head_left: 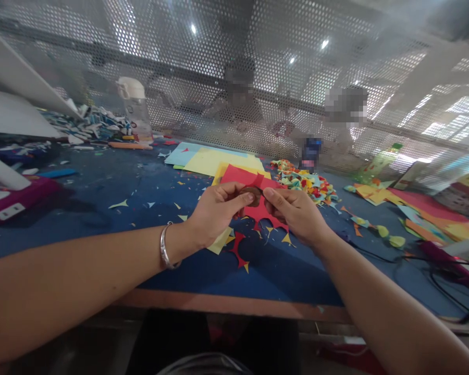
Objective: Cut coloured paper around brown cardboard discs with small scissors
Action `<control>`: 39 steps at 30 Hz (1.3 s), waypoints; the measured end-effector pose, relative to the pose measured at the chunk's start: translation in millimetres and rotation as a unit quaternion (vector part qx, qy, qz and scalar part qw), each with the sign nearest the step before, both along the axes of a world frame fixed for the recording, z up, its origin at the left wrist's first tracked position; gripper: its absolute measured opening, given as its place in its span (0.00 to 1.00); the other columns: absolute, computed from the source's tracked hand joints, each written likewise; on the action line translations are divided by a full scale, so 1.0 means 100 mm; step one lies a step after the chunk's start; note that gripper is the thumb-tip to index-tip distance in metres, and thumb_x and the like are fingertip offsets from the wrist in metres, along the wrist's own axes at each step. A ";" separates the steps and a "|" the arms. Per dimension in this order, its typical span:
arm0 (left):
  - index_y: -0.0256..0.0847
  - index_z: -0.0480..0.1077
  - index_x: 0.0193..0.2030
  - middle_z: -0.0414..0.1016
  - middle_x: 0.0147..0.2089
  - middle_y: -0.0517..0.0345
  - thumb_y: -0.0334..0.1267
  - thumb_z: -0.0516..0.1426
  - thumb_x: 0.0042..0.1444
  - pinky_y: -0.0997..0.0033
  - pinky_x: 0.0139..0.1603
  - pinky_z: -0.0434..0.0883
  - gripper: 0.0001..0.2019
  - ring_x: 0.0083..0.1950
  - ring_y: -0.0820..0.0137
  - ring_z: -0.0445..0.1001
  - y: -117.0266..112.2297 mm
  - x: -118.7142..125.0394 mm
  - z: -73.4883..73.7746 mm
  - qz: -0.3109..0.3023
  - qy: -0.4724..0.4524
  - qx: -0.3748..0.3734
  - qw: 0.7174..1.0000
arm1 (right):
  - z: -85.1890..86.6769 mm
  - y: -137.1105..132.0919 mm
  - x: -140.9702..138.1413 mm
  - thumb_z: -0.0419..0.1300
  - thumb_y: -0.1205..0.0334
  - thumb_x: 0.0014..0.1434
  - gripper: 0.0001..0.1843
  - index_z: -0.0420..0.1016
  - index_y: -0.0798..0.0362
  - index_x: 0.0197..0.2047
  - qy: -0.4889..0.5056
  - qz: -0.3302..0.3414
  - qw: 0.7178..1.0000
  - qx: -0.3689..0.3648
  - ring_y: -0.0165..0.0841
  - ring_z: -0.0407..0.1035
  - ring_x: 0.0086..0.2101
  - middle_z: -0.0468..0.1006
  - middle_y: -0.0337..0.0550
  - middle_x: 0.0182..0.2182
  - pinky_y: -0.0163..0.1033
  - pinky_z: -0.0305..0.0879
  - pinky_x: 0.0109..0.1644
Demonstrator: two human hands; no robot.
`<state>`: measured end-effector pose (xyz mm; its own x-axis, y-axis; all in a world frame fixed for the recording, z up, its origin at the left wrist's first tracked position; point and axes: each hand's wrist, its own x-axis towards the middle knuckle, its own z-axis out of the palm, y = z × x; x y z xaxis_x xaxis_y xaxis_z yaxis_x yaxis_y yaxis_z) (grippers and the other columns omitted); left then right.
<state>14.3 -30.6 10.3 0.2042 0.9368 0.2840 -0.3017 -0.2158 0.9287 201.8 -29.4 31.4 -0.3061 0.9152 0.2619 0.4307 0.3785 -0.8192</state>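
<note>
Both hands meet over a red paper sheet (pixel 234 176) with curved cut-outs along its near edge. The thumb and fingers of my left hand (pixel 218 211) pinch a small, round, brownish disc (pixel 250 197); what it is made of cannot be told. Close beside it, my right hand (pixel 297 212) is closed in a pinch, thumb against bent finger. What it grips is too small and hidden to name. Red and yellow paper offcuts (pixel 239 251) lie just below the hands.
Yellow and blue paper sheets (pixel 209 160) lie behind the hands, beside a pile of coloured paper bits (pixel 308 182). A clear bottle (pixel 138 114) stands back left. Glue-gun-like purple tools (pixel 21 192) sit at left and right. Black cables (pixel 441 284) cross the right; perforated metal mesh (pixel 203 99) rises behind.
</note>
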 end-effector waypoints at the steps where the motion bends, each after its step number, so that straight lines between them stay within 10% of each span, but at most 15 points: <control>1: 0.38 0.77 0.31 0.75 0.27 0.61 0.34 0.64 0.52 0.75 0.27 0.61 0.03 0.24 0.79 0.63 0.00 -0.01 0.00 0.003 0.009 0.005 1.000 | 0.00 0.00 0.00 0.56 0.34 0.63 0.32 0.68 0.54 0.23 -0.004 0.002 1.000 0.005 0.23 0.44 0.18 0.54 0.30 0.16 0.35 0.40 0.23; 31: 0.39 0.75 0.30 0.75 0.30 0.60 0.35 0.62 0.52 0.73 0.26 0.57 0.02 0.25 0.78 0.59 0.14 -0.11 0.04 0.046 0.042 -0.015 0.998 | 0.01 0.06 0.05 0.50 0.32 0.65 0.33 0.67 0.52 0.24 -0.071 -0.027 0.996 0.044 0.26 0.49 0.19 0.55 0.32 0.17 0.36 0.45 0.25; 39: 0.39 0.75 0.30 0.70 0.24 0.63 0.36 0.64 0.51 0.73 0.25 0.57 0.04 0.23 0.77 0.60 0.22 -0.08 -0.06 0.039 0.088 -0.050 0.994 | 0.48 -0.73 -0.33 0.64 0.43 0.60 0.23 0.65 0.50 0.24 -0.170 -0.004 0.971 0.170 0.29 0.54 0.20 0.65 0.39 0.19 0.38 0.44 0.25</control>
